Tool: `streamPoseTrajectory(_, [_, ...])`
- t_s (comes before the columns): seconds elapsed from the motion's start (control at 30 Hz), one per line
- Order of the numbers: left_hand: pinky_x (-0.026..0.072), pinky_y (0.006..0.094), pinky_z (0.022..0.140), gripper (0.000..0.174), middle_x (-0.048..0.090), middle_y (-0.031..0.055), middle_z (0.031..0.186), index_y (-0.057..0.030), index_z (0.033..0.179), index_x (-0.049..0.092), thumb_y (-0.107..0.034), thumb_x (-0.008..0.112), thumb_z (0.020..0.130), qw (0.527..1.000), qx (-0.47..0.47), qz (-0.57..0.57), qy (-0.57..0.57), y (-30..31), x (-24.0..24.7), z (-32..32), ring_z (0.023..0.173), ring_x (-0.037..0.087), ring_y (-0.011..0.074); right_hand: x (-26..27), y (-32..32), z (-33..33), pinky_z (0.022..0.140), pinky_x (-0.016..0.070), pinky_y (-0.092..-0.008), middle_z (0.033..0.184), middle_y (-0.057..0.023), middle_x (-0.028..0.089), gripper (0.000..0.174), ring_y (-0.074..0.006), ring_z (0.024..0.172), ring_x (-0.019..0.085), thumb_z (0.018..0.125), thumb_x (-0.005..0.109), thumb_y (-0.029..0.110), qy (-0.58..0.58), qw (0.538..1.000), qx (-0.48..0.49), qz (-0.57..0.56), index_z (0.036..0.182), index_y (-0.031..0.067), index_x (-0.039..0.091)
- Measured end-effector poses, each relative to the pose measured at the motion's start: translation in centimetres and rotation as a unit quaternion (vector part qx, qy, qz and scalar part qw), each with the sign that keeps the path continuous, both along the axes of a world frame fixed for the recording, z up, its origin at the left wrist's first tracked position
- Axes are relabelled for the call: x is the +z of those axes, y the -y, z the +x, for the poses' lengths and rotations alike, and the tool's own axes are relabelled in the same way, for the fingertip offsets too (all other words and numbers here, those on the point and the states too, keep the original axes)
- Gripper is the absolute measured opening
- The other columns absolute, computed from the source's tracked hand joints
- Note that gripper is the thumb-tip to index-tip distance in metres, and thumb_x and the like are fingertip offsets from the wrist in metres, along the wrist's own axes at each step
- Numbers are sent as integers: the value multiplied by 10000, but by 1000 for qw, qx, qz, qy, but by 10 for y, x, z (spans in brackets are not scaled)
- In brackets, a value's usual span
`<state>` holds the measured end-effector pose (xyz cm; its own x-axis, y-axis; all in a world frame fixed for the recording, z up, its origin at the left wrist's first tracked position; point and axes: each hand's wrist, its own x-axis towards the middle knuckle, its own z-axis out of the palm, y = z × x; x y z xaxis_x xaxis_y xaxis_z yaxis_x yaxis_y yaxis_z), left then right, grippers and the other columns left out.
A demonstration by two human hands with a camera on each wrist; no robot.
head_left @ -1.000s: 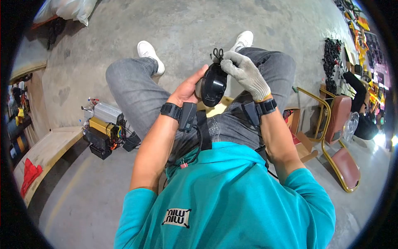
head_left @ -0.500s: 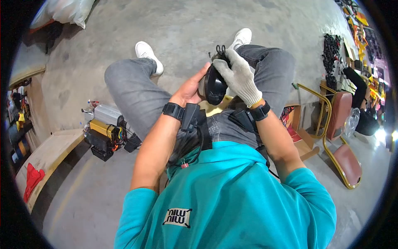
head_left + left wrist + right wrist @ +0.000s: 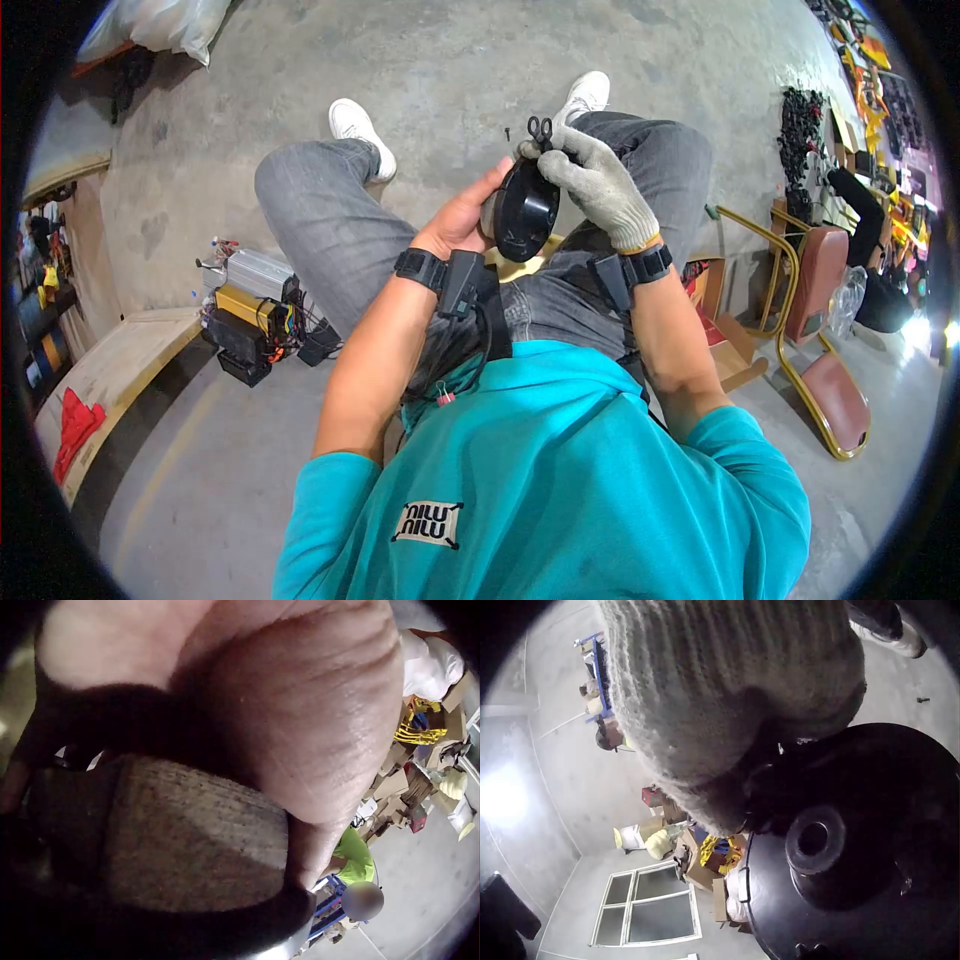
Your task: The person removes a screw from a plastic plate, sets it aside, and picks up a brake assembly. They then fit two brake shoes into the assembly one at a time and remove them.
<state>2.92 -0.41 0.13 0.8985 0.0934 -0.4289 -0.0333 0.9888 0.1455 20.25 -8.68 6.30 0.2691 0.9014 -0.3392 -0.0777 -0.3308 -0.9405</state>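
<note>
A black, domed round part (image 3: 526, 208) is held above the lap. In the right wrist view a raised ring (image 3: 815, 841) stands on its glossy face. My bare left hand (image 3: 458, 218) grips it from the side; the left wrist view shows a grey, rough-textured band (image 3: 199, 836) under the palm. My right hand (image 3: 600, 188), in a pale knitted glove, has its fingers curled at the part's far end. Two small black loops (image 3: 540, 129), like scissor handles, stick out beside the gloved fingertips. What lies under those fingertips is hidden.
A small dark screw-like piece (image 3: 507, 134) lies on the concrete floor. To the left are a wired device with a yellow block (image 3: 248, 312) and a wooden bench (image 3: 125, 360) bearing a red cloth (image 3: 77, 430). A tipped chair (image 3: 838, 398) and a cardboard box (image 3: 735, 350) are right.
The gloved hand moved inward over the part's far end, then back out to the right. The black part and loops have shifted slightly right. My left hand keeps its grip.
</note>
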Motion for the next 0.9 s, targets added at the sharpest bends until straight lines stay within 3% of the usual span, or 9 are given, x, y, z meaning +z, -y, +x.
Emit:
streamPoseTrajectory(0.33, [597,318,808,444,702,73,1104,-66,1240,604,-430,569,987,1000,-29,-6,7,1,-1,2,939,702,150,0,-4,-9,840,474,-270,934,-76,669,293,-135,926,603,890,638,215,151,987,-6,-51,1097,10,668])
streamPoseTrajectory(0.43, [593,309,807,440,702,67,1103,-69,1247,600,-425,562,993,999,-43,-3,31,0,-8,2,940,700,146,0,-4,-15,837,484,-284,965,-72,666,319,-134,909,608,890,629,190,63,994,-76,49,1140,-7,648])
streamPoseTrajectory(0.53, [586,306,824,430,703,63,1103,-70,1241,609,-420,555,998,1000,-17,9,12,3,-3,2,948,698,143,6,-2,0,866,472,-279,1027,-57,661,349,-139,935,606,894,623,172,34,999,-3,4,1191,-10,628])
streamPoseTrajectory(0.63, [579,306,848,432,702,68,1115,-67,1234,619,-423,556,996,1000,-11,12,-23,3,-2,-1,957,697,146,1,2,11,943,420,-258,1107,-31,645,359,-126,1037,568,932,599,205,-212,977,-34,17,1224,-2,623])
streamPoseTrajectory(0.8, [576,323,872,474,699,84,1138,-60,1241,617,-457,529,998,1000,-4,2,-18,-2,5,-3,972,698,163,3,0,12,934,427,-266,1102,-37,648,332,-121,1030,566,949,560,176,-155,987,-46,9,1216,-5,637])
streamPoseTrajectory(0.87, [575,328,878,494,696,90,1148,-61,1258,607,-471,512,1001,1000,5,12,-15,-3,2,-4,977,699,169,8,0,12,819,437,-225,1005,4,641,295,-92,912,559,973,580,201,-48,997,-37,-44,1179,0,646])
streamPoseTrajectory(0.9, [550,396,934,542,657,123,1222,-61,1312,564,-498,475,1004,1000,-4,-5,28,-4,0,-6,1056,672,223,6,0,12,819,437,-225,1005,4,641,295,-92,912,559,973,580,201,-49,997,-37,-44,1179,0,646])
